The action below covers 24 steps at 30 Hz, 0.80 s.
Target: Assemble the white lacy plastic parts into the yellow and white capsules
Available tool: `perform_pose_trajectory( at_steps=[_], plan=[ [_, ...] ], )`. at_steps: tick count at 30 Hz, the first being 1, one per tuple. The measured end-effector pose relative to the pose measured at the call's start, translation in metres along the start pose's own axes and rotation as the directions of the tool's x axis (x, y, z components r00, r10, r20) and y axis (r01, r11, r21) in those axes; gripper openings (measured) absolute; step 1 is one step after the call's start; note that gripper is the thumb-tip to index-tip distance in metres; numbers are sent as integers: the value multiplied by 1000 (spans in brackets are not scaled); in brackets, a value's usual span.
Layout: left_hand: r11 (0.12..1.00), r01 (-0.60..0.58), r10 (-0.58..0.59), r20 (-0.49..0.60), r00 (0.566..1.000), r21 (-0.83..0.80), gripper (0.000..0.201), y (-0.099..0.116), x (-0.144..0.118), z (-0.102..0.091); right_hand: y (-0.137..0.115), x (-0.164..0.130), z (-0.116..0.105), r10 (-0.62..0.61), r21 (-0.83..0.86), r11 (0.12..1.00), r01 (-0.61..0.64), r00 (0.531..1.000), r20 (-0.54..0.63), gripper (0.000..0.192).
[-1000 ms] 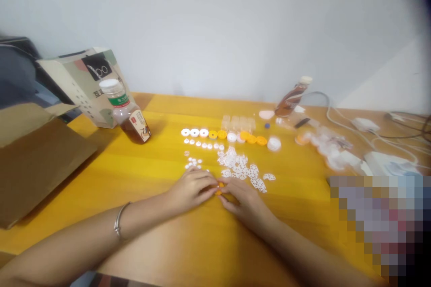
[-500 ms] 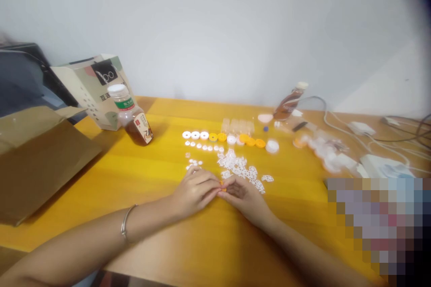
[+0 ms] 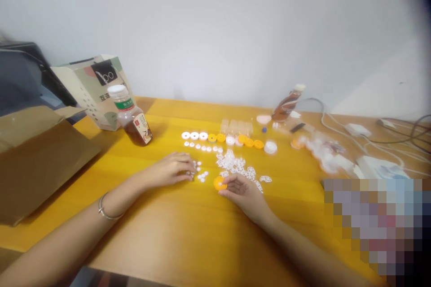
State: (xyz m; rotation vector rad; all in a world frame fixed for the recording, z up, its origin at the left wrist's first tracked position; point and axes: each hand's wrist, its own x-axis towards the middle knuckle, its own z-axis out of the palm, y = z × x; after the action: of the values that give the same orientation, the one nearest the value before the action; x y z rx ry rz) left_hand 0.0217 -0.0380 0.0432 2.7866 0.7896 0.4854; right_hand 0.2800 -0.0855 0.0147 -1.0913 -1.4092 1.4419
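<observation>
An orange ring (image 3: 219,183) is sitting at the fingertips of the right hand (image 3: 243,191), low over the yellow table (image 3: 188,228), just in front of the person. The right hand is lying palm up with its fingers curled, thumb and forefinger pinching the ring's edge. The left hand (image 3: 171,170) is resting palm down a little to the left, apart from the ring, its fingers bent loosely and their tips touching a small cluster of white discs (image 3: 200,173); whether it is pinching one cannot be told. A silver bracelet (image 3: 107,211) is circling the left wrist.

Just beyond the right hand, a heap of white lattice pieces (image 3: 239,167) is spreading across the table. Farther back, a row of white and orange rings (image 3: 222,138) is running left to right, with a line of smaller white discs just in front of it. A bottle of brown drink (image 3: 130,116) is leaning at the left, beside a printed paper bag (image 3: 88,86) and an open cardboard box (image 3: 40,161). A second bottle (image 3: 287,103) is tilting at the far right of the row, near white cables and chargers (image 3: 362,136).
</observation>
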Motion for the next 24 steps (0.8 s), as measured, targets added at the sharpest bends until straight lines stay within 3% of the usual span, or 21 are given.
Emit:
perform_pose_trajectory(
  at_steps=[6, 16, 24],
  plan=[
    [991, 22, -16, -49, 999, 135, 21, 9, 3, 18, 0, -1, 0, -13, -18, 1000, 13, 1000, 6, 27],
    [977, 86, -62, -129, 990, 196, 18, 14, 5, 28, 1, -1, 0, -14, -62, 998, 15, 1000, 4, 25],
    [940, -48, 119, -191, 974, 339, 14, 12, 8, 35, 2, -1, 1, -1, -61, 998, 2, 1000, 17, 24]
  ],
)
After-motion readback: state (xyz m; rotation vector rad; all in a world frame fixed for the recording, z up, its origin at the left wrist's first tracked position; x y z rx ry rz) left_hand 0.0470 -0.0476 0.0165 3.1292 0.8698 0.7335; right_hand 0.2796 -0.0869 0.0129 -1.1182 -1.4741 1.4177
